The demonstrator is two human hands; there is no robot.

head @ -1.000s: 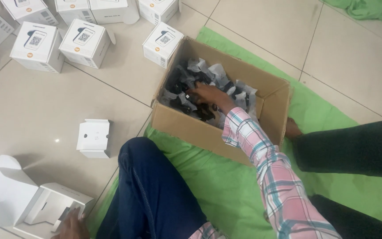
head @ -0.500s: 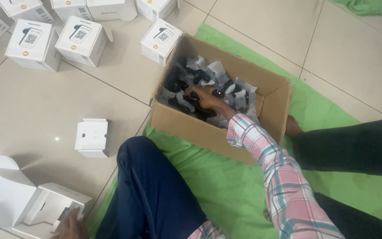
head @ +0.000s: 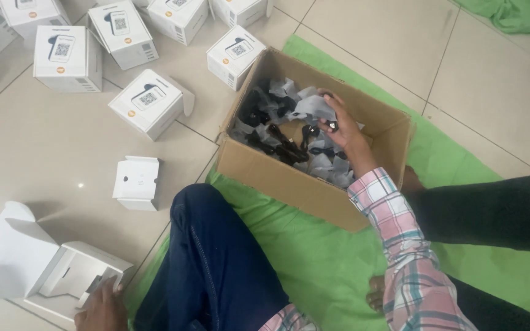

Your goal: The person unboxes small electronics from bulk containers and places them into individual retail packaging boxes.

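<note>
Where the right hand reaches into the cardboard box, its fingers are curled over a small black adapter, which sits directly beneath the fingertips, touching them, on top of the heap of bagged black cables and adapters filling the box; whether the piece is fully pinched cannot be told. Its long axis is too small to judge. Most of the heap lies to the left of this hand and slightly beyond it, toward the far corner of the box. The right hand is plainly the nearer one: the left hand is well apart, at the lower edge of the view, fingers loosely bent and resting against an opened white carton with its flap raised. Between the two hands lies the person's blue-trousered knee, on a green cloth that also bears the cardboard box. Ahead of the left hand stands a small white insert; farther still, closed white product boxes are scattered across the tiled floor.
</note>
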